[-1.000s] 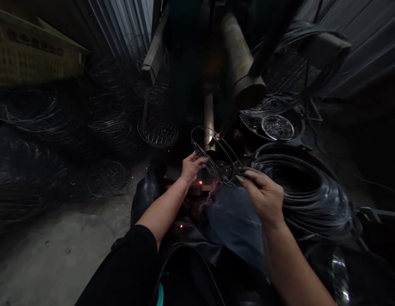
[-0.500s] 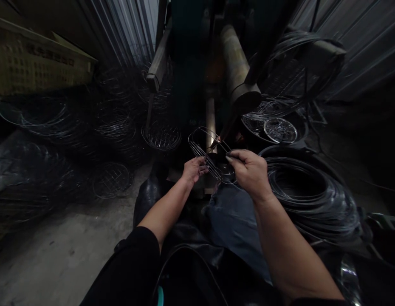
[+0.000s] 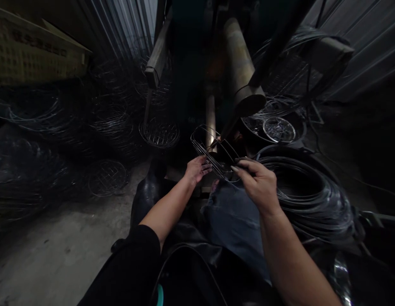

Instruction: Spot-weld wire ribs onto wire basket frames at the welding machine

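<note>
Wire rack (image 3: 212,160) between left hand (image 3: 195,170), fingers spread at bars, and right hand (image 3: 260,180), pinching rim

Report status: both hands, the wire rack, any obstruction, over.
Left hand at the wire rack, grip unclear; right hand pinching its edge. Rack at the metal rod's end. Wire coil off right, nothing plainly blocking.

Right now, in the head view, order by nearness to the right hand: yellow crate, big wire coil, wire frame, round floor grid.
1. Wire frame: touching the right hand.
2. Big wire coil: right of the hand.
3. Round floor grid: left side.
4. Yellow crate: upper left.
</note>
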Available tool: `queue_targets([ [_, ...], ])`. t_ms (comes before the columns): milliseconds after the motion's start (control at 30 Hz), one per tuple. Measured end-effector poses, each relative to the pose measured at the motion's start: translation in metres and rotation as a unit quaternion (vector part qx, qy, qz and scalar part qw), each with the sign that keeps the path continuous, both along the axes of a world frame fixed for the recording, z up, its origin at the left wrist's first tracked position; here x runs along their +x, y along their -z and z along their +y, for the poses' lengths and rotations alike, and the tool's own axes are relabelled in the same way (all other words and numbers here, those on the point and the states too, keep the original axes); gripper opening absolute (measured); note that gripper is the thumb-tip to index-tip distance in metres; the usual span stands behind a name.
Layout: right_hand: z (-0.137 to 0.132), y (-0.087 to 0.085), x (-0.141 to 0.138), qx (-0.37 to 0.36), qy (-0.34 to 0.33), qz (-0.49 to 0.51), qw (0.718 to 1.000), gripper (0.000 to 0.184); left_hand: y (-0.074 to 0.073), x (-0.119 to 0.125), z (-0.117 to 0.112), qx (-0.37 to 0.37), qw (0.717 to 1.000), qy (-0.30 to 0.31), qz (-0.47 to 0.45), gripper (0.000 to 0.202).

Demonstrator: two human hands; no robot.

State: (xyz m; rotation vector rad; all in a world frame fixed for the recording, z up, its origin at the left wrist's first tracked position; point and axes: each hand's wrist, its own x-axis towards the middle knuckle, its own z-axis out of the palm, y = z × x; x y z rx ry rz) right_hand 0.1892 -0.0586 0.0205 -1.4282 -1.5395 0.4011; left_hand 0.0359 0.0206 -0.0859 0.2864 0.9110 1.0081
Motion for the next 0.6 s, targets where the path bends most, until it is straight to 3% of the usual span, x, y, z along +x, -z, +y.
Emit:
queue_targets([
  [133, -0.001, 0.008, 0.0, 0.005, 0.001, 0.017, 1.0, 0.014, 0.004, -0.004, 0.004, 0.01, 1.0, -0.005, 0.027, 0.022],
  [600, -0.005, 0.011, -0.003, -0.012, 0.031, 0.045, 0.998, 0.015, 0.002, -0.013, -0.005, 0.033, 0.997, -0.006, 0.065, 0.037],
])
